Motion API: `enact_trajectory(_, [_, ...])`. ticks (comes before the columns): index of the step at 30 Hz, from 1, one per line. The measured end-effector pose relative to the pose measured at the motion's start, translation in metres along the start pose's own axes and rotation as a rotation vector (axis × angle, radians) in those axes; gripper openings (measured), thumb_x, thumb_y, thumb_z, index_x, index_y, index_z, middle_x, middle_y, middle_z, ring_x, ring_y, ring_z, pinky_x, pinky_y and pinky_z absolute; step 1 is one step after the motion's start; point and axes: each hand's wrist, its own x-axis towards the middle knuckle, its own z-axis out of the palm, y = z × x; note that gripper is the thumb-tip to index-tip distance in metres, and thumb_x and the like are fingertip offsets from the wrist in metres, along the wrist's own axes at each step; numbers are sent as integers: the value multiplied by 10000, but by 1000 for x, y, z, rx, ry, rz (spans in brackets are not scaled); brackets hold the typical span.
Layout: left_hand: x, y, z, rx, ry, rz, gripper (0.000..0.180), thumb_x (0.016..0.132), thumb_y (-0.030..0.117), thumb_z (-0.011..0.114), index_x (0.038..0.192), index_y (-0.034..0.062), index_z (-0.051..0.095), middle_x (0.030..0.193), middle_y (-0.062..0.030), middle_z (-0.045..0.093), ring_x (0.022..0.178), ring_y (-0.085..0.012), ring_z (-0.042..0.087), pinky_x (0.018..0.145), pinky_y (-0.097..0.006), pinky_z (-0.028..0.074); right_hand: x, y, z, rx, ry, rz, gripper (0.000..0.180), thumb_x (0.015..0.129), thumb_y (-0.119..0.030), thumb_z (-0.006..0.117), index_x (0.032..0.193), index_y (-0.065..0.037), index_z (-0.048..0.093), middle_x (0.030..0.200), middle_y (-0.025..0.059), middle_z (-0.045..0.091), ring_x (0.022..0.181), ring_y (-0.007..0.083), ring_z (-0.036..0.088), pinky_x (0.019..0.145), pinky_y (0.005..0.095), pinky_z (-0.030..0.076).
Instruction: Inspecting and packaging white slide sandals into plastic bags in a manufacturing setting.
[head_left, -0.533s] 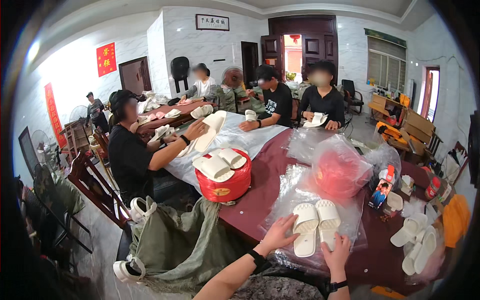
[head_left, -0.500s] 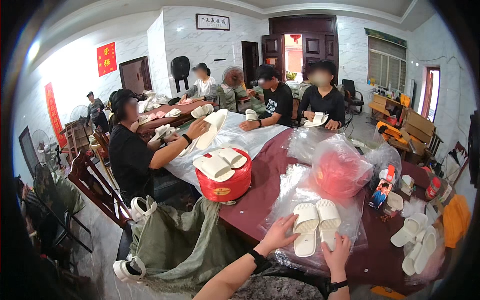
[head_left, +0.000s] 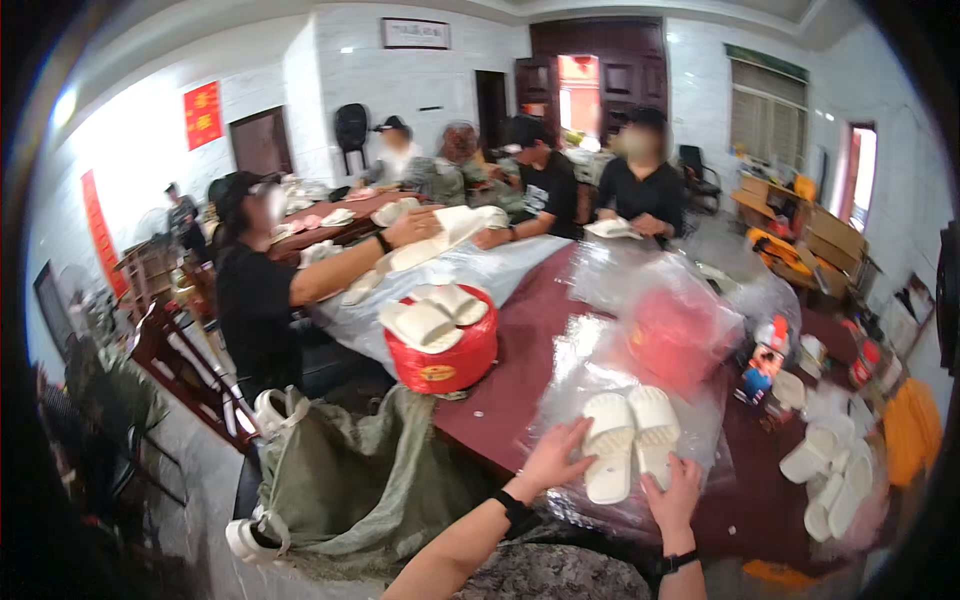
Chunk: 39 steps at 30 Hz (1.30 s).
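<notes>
A pair of white slippers (head_left: 628, 440) is being pressed flat, side by side, on a clear plastic bag (head_left: 600, 400) at the near edge of the dark red table (head_left: 520, 375). The left hand (head_left: 553, 460) is being laid against the left slipper with fingers spread wide, and the right hand (head_left: 676, 493) is being held open at the bag's near right corner, touching the plastic just beside the right slipper. A red bucket (head_left: 445, 355), filled with more white slippers and marked with a small yellow label, is being kept to the left on the table. A bag of red goods (head_left: 672, 335) is being seen only dimly through crumpled plastic behind the pair. Loose white slippers (head_left: 830, 470) are lying at the right. An olive cloth sack (head_left: 355, 485) is hanging open below the table edge. On the white wall, a red rectangular sign (head_left: 203, 115) and a framed plaque (head_left: 415, 33) are being displayed; their writing is too small to make out. Other people (head_left: 265, 290) are being seated around the long table, and cardboard boxes (head_left: 825, 230) are being stacked by the window.
</notes>
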Motion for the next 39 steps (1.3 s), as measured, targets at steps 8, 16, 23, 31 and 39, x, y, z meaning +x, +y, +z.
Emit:
enact_trajectory(8, [-2,-10,-3,16,-2,-71,721,835,290,778,1438,21,491,1385,-261,566,1264,-444,537,1107,-533,385,22,-45,-65,302,166,-112,145,860,-90,736,1002,-59,732,981,117,654,929,321,628,793,390,509])
enact_trajectory(16, [7,-2,0,50,-4,-29,722,835,257,770,1446,10,475,1395,-274,557,1303,-445,514,1137,-542,359,1,-166,-213,2066,-947,644,493,1054,-427,503,1142,45,614,1009,113,609,927,196,585,854,333,469])
enact_trajectory(23, [2,0,-3,51,-14,-55,730,820,251,774,1441,4,479,1393,-265,560,1320,-423,514,1132,-543,363,-21,-191,-226,2310,-1258,611,684,1064,-589,326,1481,-54,411,1321,126,556,1219,227,546,979,381,480])
enact_trajectory(31, [3,0,-2,94,-22,-51,735,804,236,784,1430,-8,486,1392,-280,555,1301,-442,523,1129,-545,370,-11,-176,-214,2339,-1280,771,677,1069,-582,319,1472,-47,419,1280,123,561,1135,202,570,857,335,531])
enact_trajectory(39, [7,-1,-7,107,-32,-85,756,796,216,790,1448,1,475,1425,-267,533,1317,-428,509,1144,-544,346,54,-65,-191,1289,-684,790,219,956,-121,674,1146,-17,641,1005,12,617,891,76,574,784,247,482])
